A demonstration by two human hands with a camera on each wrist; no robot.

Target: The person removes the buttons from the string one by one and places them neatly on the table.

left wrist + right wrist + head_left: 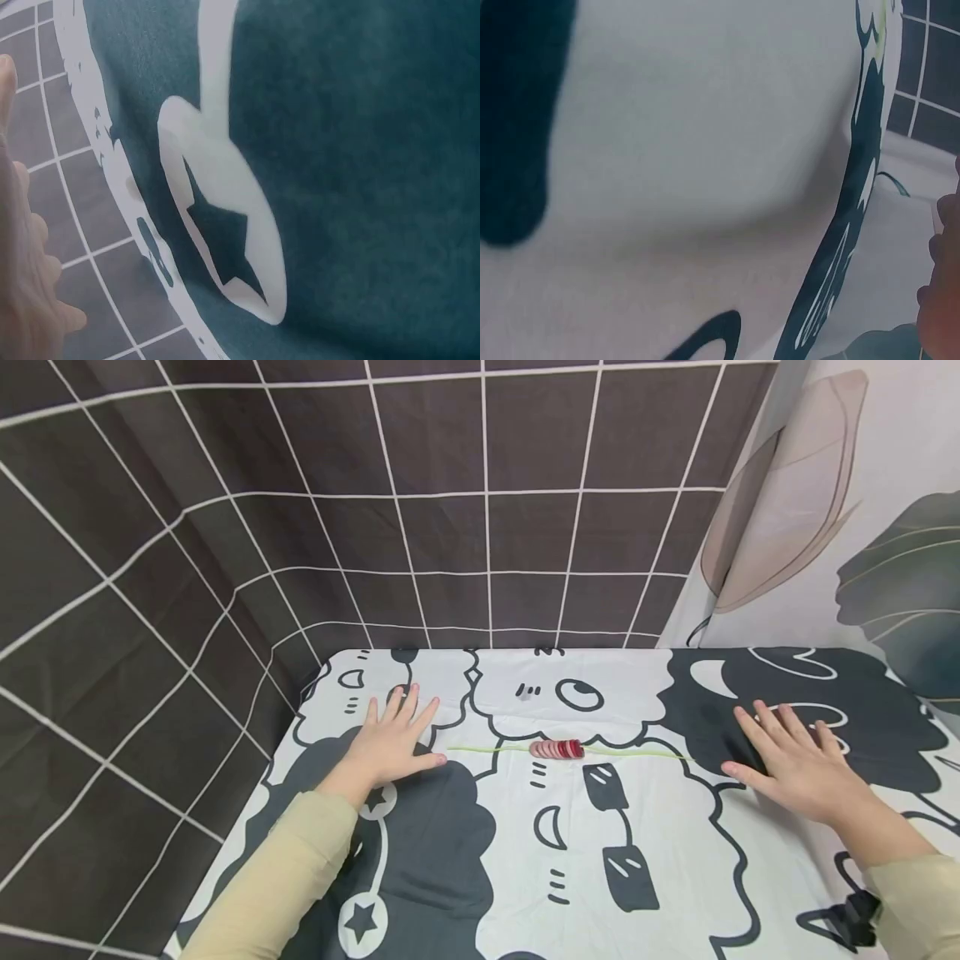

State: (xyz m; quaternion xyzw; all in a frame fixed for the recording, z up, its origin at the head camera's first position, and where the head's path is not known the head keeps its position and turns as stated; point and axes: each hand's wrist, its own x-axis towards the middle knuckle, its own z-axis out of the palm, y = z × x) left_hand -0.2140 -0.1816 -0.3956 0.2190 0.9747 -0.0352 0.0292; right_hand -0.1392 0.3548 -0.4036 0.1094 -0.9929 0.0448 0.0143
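A yellow-green string (645,752) lies stretched sideways across the patterned cloth (570,827). Near its middle sits a short row of red and pink round pieces (557,749), packed side by side with the string coming out at both ends. To the left of the string's left end is my left hand (390,743), its fingers spread and holding nothing. My right hand (798,768) is beyond the string's right end, likewise with spread fingers and nothing in it. Each wrist view catches only the edge of its hand, the left hand (30,262) and the right hand (941,292).
A dark curtain with a white grid (435,535) stands behind and to the left of the cloth-covered surface. At the right hangs a pale cloth printed with leaves (795,502). A thin dark cord (699,628) shows at the back right edge.
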